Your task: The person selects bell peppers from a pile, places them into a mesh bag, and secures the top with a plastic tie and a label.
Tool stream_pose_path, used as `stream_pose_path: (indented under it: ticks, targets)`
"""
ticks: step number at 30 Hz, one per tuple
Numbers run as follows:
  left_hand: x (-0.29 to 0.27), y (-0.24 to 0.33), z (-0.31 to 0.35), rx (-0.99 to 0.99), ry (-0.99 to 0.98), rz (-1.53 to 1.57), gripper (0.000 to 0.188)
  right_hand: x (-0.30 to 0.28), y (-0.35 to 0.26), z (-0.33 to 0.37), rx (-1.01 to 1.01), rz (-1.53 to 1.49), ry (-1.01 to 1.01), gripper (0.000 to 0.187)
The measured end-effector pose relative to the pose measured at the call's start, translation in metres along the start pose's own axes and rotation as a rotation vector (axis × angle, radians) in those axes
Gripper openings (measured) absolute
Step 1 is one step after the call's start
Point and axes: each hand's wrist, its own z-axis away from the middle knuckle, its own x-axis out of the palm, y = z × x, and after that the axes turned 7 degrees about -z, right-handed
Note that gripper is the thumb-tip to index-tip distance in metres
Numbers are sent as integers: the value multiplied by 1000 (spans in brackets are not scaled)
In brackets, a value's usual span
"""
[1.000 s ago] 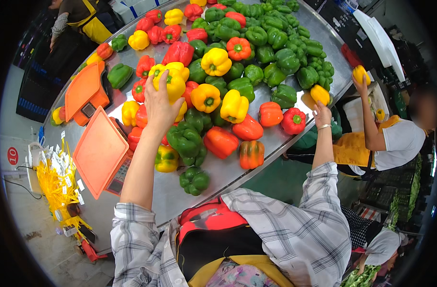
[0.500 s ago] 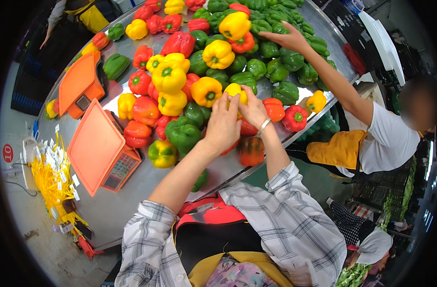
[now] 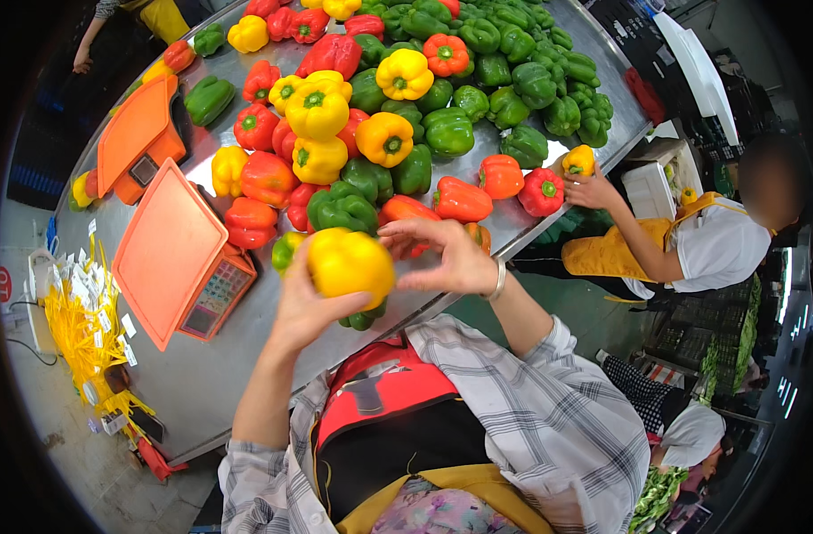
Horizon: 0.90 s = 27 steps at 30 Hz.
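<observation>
Near the table's front edge my left hand [image 3: 301, 307] holds up a yellow bell pepper [image 3: 350, 262], thumb across its lower side and fingers behind it. Just to the right of that pepper is my right hand [image 3: 455, 256], wearing a bracelet, its fingers and thumb apart with nothing gripped. Below and behind the hands lie a green bell pepper [image 3: 342, 207] and a red bell pepper [image 3: 463, 199]. A mixed pile of yellow, red and green bell peppers spreads out beyond, with many green ones [image 3: 533, 84] at the far right.
Two orange-topped scales [image 3: 170, 254] [image 3: 135, 133] stand on the metal table [image 3: 193, 392] at the left. Yellow tagged ties [image 3: 81, 325] hang at the left edge. A co-worker in a yellow apron [image 3: 616, 240] reaches to a yellow pepper [image 3: 578, 160] at the right edge.
My hands have drawn back toward me with the yellow pepper, and the right hand has come off it. The co-worker's arm has moved from the green pile down to the table's right edge.
</observation>
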Motion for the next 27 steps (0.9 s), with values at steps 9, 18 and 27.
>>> stream_pose_path:
  ticks: [9,18,27]
  targets:
    - [-200,-71,3,105,1147,-586,82,-89,98,-94,546,1114,454,88]
    - [-273,-155,26,3,1406,-731,94,-124,80,-84,384,596,414,94]
    - [-38,1,12,770,324,-922,78,-12,-21,-75,238,367,-86,53]
